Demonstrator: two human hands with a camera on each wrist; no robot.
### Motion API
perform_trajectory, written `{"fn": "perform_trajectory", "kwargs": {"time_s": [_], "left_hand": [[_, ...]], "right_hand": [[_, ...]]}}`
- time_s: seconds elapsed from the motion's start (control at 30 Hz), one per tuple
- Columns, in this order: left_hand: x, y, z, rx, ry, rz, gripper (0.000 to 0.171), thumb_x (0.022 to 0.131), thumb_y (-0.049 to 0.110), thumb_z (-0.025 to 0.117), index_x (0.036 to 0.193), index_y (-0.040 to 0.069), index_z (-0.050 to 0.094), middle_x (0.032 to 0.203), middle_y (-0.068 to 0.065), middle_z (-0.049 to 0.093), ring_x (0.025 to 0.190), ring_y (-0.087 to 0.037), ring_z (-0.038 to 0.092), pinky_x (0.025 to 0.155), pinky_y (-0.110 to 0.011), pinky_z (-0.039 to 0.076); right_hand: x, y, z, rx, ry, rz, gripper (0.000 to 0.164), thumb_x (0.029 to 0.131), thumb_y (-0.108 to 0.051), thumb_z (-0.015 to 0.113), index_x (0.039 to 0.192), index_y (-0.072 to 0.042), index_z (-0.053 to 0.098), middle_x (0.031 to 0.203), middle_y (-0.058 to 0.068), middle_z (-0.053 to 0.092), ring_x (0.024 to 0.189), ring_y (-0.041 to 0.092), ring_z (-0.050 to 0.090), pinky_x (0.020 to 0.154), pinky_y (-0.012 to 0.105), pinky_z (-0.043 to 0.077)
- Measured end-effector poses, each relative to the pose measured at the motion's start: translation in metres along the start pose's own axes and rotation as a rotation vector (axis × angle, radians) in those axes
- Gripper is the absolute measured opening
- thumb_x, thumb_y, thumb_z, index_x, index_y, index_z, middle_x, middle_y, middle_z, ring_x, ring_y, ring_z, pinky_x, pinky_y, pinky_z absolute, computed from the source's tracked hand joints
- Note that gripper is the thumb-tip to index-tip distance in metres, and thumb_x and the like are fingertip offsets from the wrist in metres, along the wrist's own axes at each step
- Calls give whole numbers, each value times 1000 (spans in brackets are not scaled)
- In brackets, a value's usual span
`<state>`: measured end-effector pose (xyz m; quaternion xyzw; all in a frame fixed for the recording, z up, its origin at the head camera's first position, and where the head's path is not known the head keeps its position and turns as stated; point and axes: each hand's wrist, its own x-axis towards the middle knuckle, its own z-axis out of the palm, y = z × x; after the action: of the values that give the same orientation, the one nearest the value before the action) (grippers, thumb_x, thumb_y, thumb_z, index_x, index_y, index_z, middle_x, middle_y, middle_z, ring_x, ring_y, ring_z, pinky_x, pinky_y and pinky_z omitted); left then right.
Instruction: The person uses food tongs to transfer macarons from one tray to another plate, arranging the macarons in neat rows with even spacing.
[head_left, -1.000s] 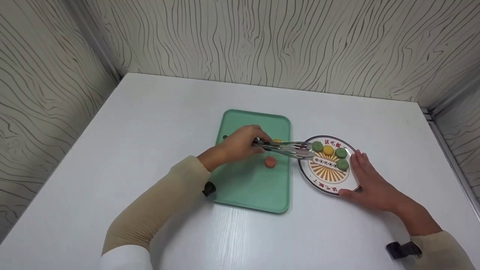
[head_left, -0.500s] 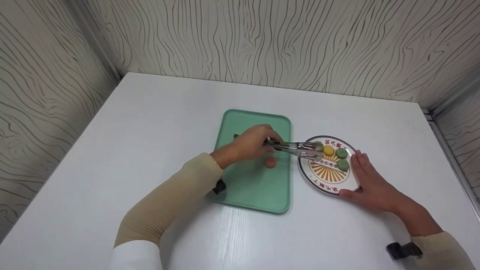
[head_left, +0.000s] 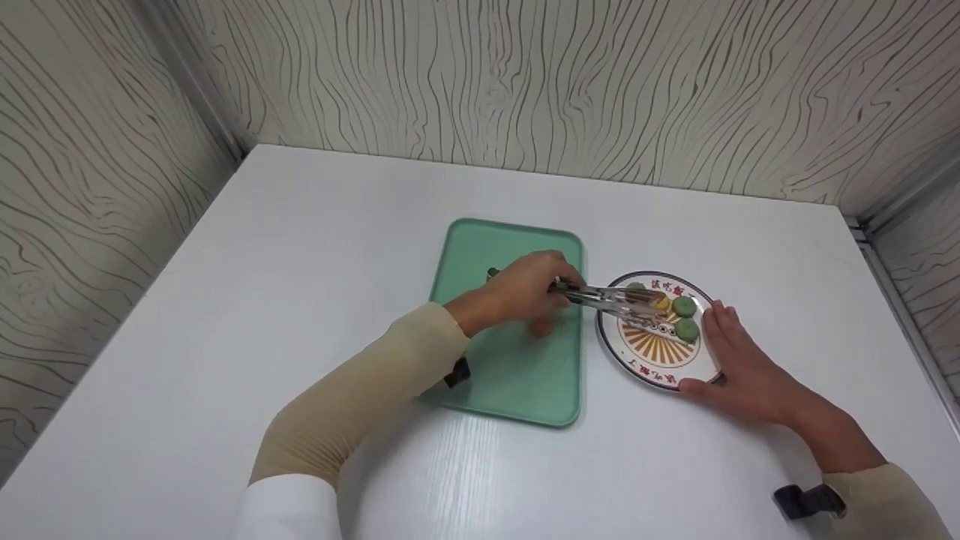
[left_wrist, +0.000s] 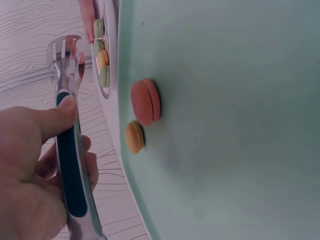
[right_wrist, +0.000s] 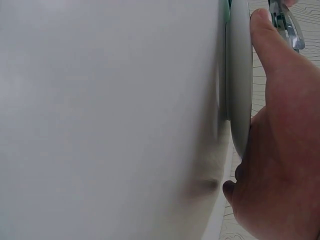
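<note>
Since a second ago the left hand (head_left: 525,292) has advanced rightward across the green tray (head_left: 517,390), carrying the metal tongs (head_left: 611,298) farther over the plate (head_left: 660,371); the tong tips now sit at the yellow macaron (head_left: 663,302), where they previously reached only the leftmost green one. Nearest the viewer: two beige sleeves, each with a dark wrist-mounted device. Right hand (head_left: 739,364): fingers straight, laid flat against the plate's right rim with the thumb at its near edge, steadying it, gripping nothing (the right wrist view confirms fingers resting along the rim). Left hand: fingers curled round the dark-handled tongs, thumb pressed on top of the handle. Green tray: rectangular, on the white table (head_left: 225,337), just left of the plate; it bears a pink macaron (left_wrist: 146,101) and a smaller orange macaron (left_wrist: 134,136), touching or nearly so, both largely hidden under the hand in the head view. Plate: round, dark-rimmed, with an orange sunburst pattern and red lettering; it holds the yellow macaron and two green macarons (head_left: 684,306) to its right, with another green one partly hidden behind the tongs. Whether the tong tips actually clasp the yellow macaron cannot be told. Beyond: wood-grain patterned walls (head_left: 525,82).
</note>
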<state>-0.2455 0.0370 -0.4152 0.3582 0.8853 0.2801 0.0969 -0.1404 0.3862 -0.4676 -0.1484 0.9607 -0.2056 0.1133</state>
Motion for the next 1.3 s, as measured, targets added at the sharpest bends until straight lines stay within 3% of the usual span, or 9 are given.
{"fn": "perform_trajectory", "kwargs": {"time_s": [0.6,0.73,0.97,1.3], "left_hand": [[24,16,16,79,-34,-25,27,96,8,70,121,16,76,109,6,67,96,-8,54,92,-23,48],[26,18,19,98,-39,-44,28,97,9,70,123,16,75,110,4,66,96,-9,54,92,-23,47],[29,20,23,110,-70,-101,31,98,11,69,128,19,73,113,6,63,99,-8,54,95,-22,47],[32,17,26,126,-82,-91,32,99,6,65,127,20,73,116,6,66,101,-8,54,98,-23,46]], "right_hand": [[-2,0,-2,22,7,-12,115,91,-48,73,158,9,-1,165,29,-10,152,44,-14,121,59,5],[-2,1,-1,21,9,-9,115,91,-48,73,158,9,-1,166,29,-10,152,44,-14,122,56,4],[-2,1,0,22,-9,7,116,91,-50,72,158,8,-3,166,27,-12,152,41,-17,119,64,8],[0,1,0,7,-7,1,117,90,-50,73,158,9,-1,166,29,-10,152,43,-14,120,62,8]]}}
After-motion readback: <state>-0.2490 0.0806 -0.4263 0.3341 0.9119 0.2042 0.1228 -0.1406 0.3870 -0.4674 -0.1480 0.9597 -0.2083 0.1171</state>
